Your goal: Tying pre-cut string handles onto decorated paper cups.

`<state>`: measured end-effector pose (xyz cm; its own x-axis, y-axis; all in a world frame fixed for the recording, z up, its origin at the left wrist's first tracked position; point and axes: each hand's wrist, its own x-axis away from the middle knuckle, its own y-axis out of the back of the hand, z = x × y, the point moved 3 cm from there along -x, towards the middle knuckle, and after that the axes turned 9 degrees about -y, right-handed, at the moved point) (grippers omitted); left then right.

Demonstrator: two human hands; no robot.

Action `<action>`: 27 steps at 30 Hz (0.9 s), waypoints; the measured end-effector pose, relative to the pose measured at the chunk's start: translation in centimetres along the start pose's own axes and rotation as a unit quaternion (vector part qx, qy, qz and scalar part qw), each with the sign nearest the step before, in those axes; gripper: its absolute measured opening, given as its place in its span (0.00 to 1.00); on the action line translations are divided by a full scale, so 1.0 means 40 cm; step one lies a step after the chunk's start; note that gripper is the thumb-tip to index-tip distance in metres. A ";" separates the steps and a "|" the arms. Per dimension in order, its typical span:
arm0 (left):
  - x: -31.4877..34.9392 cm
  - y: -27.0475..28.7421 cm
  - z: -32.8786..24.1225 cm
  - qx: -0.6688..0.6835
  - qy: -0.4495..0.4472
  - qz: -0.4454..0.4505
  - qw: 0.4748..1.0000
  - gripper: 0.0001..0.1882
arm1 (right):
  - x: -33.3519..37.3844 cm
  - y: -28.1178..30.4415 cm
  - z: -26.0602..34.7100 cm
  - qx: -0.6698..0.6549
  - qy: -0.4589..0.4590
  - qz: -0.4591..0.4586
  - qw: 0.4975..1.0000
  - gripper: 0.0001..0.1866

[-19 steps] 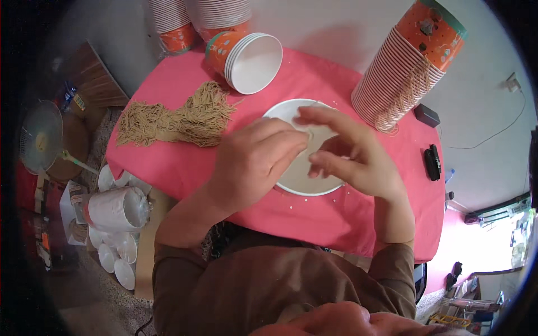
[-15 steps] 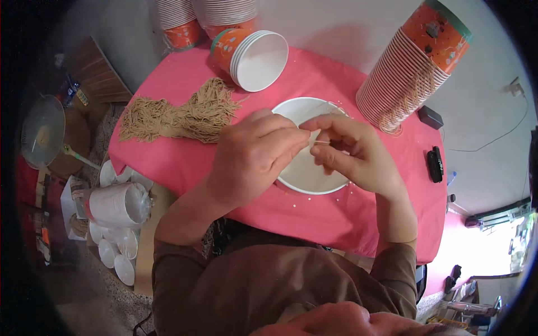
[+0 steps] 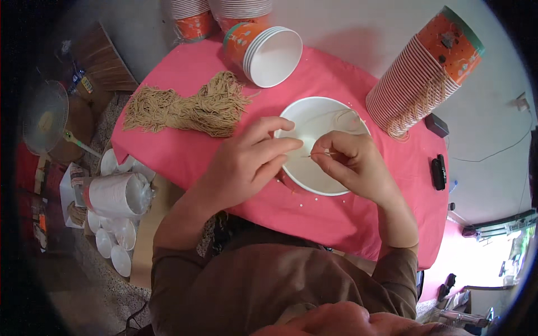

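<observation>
Presently pinched: thin strand [image 3: 307, 156], held by the right grip [image 3: 354, 163] between thumb and forefinger, over the open white tub [image 3: 302, 112].
Left grip [image 3: 242, 159]: fingers parted, tips just beside the strand's end.
Worktop [image 3: 347, 229]: pink-covered; bears the tub, a tan hank [image 3: 188, 110] at left, nested orange-and-white tubs [image 3: 274, 57] lying beyond, a tall stack [image 3: 395, 81] draped with cord [image 3: 430, 98] at right.
Room: pale wall [image 3: 330, 19] behind; wrapped white cups [image 3: 112, 194] lower left; bright opening [image 3: 476, 257] lower right.
</observation>
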<state>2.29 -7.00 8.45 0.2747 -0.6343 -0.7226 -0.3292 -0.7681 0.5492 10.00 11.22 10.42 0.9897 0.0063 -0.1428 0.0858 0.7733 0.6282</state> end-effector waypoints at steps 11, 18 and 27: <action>0.037 -0.047 0.063 0.031 -0.084 0.054 0.994 0.09 | 0.001 -0.001 -0.022 0.065 0.014 0.084 0.994 0.03; 0.076 -0.101 0.079 -0.121 -0.200 0.003 0.972 0.13 | 0.003 -0.008 -0.028 0.141 0.046 0.072 0.986 0.04; 0.073 -0.114 0.076 -0.145 -0.233 -0.023 0.961 0.12 | 0.003 -0.011 -0.029 0.188 0.054 0.066 0.978 0.06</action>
<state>1.84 -5.10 2.55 -0.1730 -0.5428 -0.8219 -0.0419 -0.8296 0.5567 9.95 11.64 9.24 0.9787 0.1733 -0.1099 0.0152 0.4729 0.8810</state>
